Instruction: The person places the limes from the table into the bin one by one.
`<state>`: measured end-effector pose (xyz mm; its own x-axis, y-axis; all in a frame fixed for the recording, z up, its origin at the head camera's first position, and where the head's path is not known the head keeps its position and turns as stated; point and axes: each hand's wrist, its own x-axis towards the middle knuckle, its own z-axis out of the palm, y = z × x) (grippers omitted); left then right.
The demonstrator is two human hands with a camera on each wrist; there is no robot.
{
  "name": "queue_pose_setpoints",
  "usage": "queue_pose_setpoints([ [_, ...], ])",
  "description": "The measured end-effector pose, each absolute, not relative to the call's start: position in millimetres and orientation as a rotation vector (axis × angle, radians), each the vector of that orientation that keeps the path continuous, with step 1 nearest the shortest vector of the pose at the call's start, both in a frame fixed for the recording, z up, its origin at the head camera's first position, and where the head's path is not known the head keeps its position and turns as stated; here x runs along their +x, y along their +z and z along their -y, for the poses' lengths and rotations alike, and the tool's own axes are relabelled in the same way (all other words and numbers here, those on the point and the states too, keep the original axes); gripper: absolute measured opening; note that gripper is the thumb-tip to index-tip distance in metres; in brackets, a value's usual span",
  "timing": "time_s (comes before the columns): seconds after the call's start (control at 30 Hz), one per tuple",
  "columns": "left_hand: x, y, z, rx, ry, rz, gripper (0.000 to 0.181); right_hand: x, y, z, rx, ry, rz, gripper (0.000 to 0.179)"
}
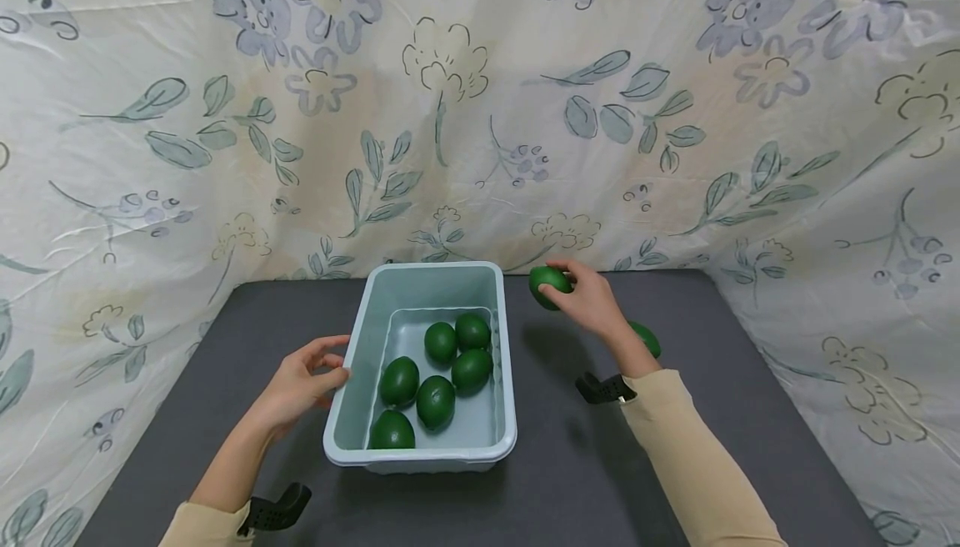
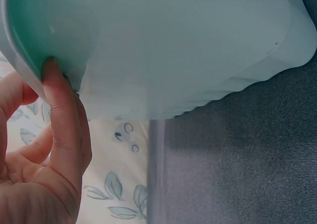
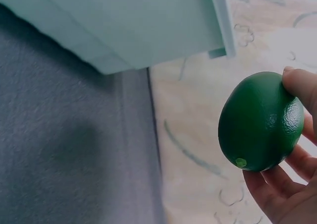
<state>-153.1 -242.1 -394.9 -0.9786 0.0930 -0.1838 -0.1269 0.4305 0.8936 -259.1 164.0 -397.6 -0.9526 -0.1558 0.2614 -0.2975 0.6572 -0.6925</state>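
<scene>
A pale blue-green plastic bin (image 1: 341, 430) holds several dark green avocados, one of them a glossy avocado (image 1: 436, 403) near its middle. At its left rim my left hand (image 1: 303, 380) pinches the edge; the left wrist view shows a fingertip tucked under the lip (image 2: 22, 60). To the right of the bin, my right hand (image 1: 588, 293) grips an avocado (image 3: 260, 122) between thumb and fingers, raised above the table. A pale stem spot shows on its lower end. Another avocado (image 1: 645, 338) lies on the table, partly hidden behind my right forearm.
The dark grey table (image 1: 555, 480) carries the bin near its middle. A floral cloth (image 1: 480, 180) hangs behind the table and along both sides. A black wrist strap (image 1: 277, 509) sits on the left wrist, another strap (image 1: 603, 388) on the right.
</scene>
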Motion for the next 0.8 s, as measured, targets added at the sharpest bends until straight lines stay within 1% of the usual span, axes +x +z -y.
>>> queue_pose_setpoints([
  [0.17, -154, -395, 242, -0.037, 1.578, -2.468, 0.054, -261, -387, -157, 0.414, 1.186, 2.682, 0.045],
  [0.47, -155, -396, 242, -0.044, 1.588, -2.458, 0.054, -258, -368, -143, 0.463, 1.218, 2.686, 0.049],
  [0.8, -153, -395, 242, -0.023, 1.594, -2.454, 0.054, -255, -353, -122, 0.638, 1.174, 2.618, 0.044],
])
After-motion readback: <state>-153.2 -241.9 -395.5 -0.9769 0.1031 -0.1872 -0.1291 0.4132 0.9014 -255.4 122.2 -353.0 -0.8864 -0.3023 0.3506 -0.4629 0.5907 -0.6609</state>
